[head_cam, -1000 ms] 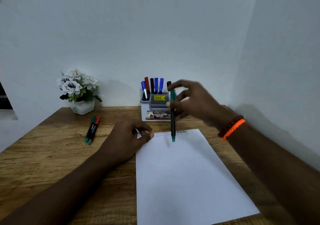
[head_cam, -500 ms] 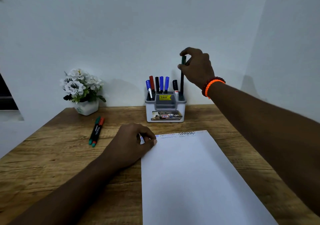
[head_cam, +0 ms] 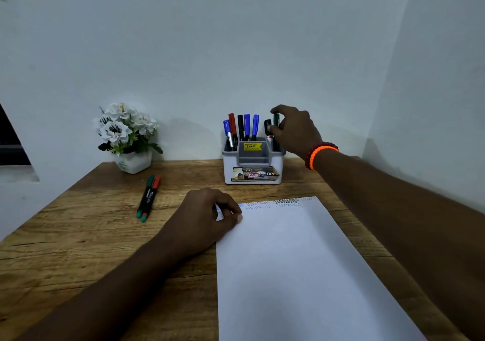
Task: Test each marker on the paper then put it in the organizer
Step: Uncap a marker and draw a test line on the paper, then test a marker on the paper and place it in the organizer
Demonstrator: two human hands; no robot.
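A grey and white organizer (head_cam: 253,169) stands at the back of the desk with several markers upright in it. My right hand (head_cam: 294,131) pinches the cap of a green marker (head_cam: 276,124) that stands low in the organizer's right compartment, beside a black one (head_cam: 267,127). My left hand (head_cam: 207,216) rests curled on the top left corner of the white paper (head_cam: 296,267), pressing it down. Zigzag test lines (head_cam: 273,204) run along the paper's top edge. Two more markers (head_cam: 148,199), green and red capped, lie side by side on the desk at left.
A small white pot of white flowers (head_cam: 127,136) sits at the back left against the wall. The wooden desk (head_cam: 78,249) stands in a corner, with walls behind and to the right. An orange and red bracelet (head_cam: 319,154) circles my right wrist.
My right hand carried the green marker from above the paper to the organizer and pushed it down into the right compartment. My left hand stayed on the paper's corner.
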